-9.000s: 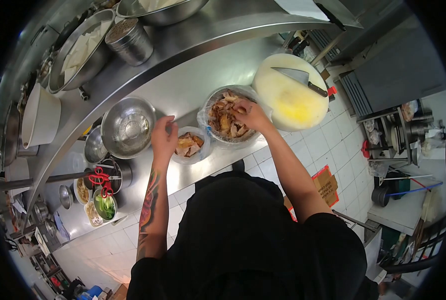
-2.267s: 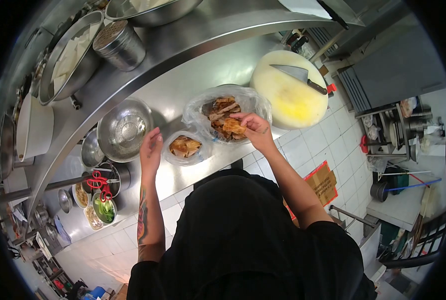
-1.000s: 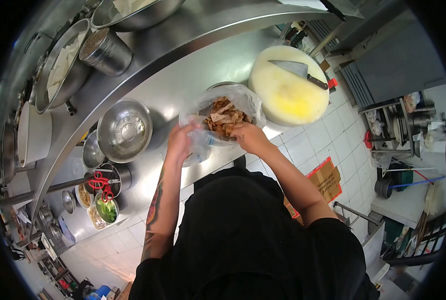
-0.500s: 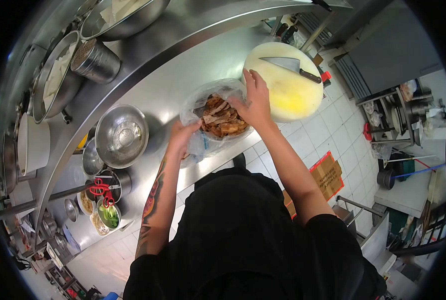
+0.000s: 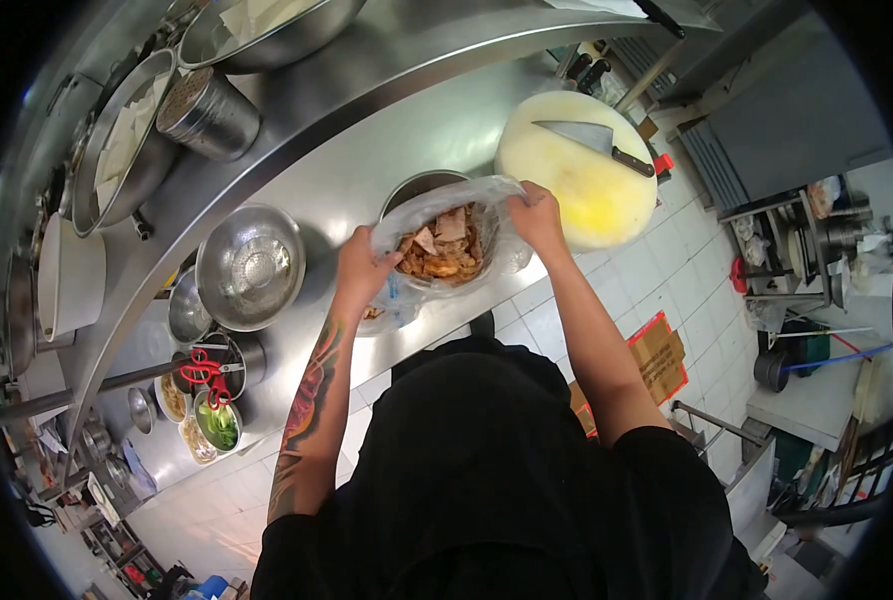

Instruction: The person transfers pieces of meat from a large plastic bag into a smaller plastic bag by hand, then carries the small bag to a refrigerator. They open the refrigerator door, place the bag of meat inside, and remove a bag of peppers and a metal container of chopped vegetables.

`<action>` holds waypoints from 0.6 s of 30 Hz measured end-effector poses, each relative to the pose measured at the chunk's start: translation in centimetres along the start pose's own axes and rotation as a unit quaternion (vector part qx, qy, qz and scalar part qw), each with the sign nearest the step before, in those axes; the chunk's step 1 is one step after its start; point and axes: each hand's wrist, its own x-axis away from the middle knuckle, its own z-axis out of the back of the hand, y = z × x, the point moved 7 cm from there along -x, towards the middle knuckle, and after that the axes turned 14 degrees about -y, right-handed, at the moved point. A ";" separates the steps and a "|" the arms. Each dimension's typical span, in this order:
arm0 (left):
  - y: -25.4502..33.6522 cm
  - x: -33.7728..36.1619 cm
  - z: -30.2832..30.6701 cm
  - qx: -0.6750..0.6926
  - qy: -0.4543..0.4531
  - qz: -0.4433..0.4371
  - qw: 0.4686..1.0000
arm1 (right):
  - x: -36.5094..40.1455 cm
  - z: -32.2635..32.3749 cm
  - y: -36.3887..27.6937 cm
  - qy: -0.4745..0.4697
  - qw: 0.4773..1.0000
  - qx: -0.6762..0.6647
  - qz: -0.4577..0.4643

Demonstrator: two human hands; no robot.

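Observation:
A clear plastic bag [image 5: 510, 252] with its mouth spread wide holds pieces of browned meat [image 5: 445, 250]. My left hand [image 5: 364, 264] is closed on the bag's left rim. On the opposite side, my right hand [image 5: 535, 214] pinches the rim near the cutting board. Behind the bag shows the rim of a metal bowl [image 5: 419, 184]; the bag hides the rest of it. Under the bag's lower left edge, a little more meat [image 5: 373, 313] shows through plastic.
A round cutting board [image 5: 537, 170] bears a cleaver [image 5: 592, 135]. Left are a large metal bowl [image 5: 217, 268], red scissors [image 5: 204, 368] and a container of greens [image 5: 221, 424]. A metal shelf [image 5: 367, 75] with bowls arches over the counter's far side.
The bag has been lifted and its far edge raised, uncovering the bowl rim behind it. My right hand has gone from spread fingers to a pinch on the bag and moved slightly right.

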 end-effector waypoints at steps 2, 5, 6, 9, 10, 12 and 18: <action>-0.5 -0.4 -0.4 -0.183 -0.046 -0.017 0.982 | -0.3 -0.5 2.0 0.008 0.999 -0.027 0.027; 1.1 -0.6 0.3 -0.230 0.027 -0.052 0.971 | 1.0 -0.6 1.0 -0.049 0.989 -0.142 -0.020; 1.3 -1.0 0.1 -0.231 0.026 -0.056 0.971 | 1.8 -1.7 0.8 -0.117 0.962 -0.229 -0.093; 0.2 -2.6 -1.6 0.348 -0.062 -0.009 0.935 | 2.1 -3.4 -0.3 -0.168 0.929 -0.325 -0.055; 0.7 -2.9 -1.6 0.348 -0.063 -0.011 0.935 | 2.2 -3.5 -0.9 -0.166 0.930 -0.325 -0.054; 1.1 -3.3 -1.8 0.434 -0.051 0.014 0.899 | 2.5 -3.1 -2.5 -0.150 0.903 -0.402 -0.032; 7.3 -3.5 0.5 0.525 -0.078 -0.015 0.847 | 3.1 -2.9 -5.3 -0.161 0.882 -0.442 -0.012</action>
